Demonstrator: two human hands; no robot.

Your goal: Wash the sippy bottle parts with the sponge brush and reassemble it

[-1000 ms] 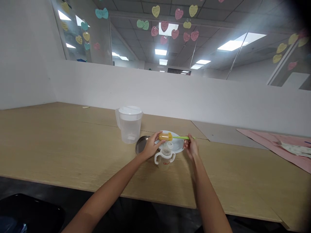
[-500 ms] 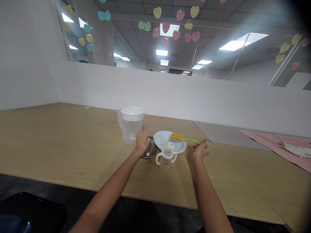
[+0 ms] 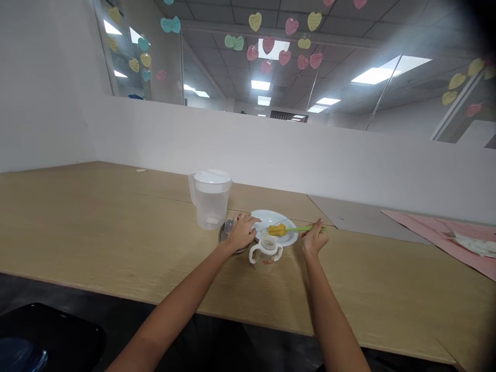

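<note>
My right hand [image 3: 315, 239] is closed around the green handle of a sponge brush [image 3: 277, 229]. Its yellow sponge head is over the white plate [image 3: 291, 238], and I cannot tell if it touches the plate. My left hand [image 3: 242, 232] reaches across a round metal dish [image 3: 223, 233] to the plate's left edge, fingers stretched out with nothing visible in them. A clear dome-shaped piece [image 3: 229, 225] sits in the dish, partly covered by the hand. In front of the plate stands a clear baby bottle [image 3: 265, 257], uncapped, with two white handles.
Behind my left hand stands a clear plastic pitcher [image 3: 211, 204] with a white lid. A pink cloth [image 3: 422, 225] lies at the far right of the wooden table [image 3: 127, 237]. A white wall with windows rises behind. A black chair [image 3: 50, 330] is at lower left.
My left hand has moved right from beside the pitcher to the plate's left edge, now covering much of the metal dish. The brush has shifted slightly left and its head lower.
</note>
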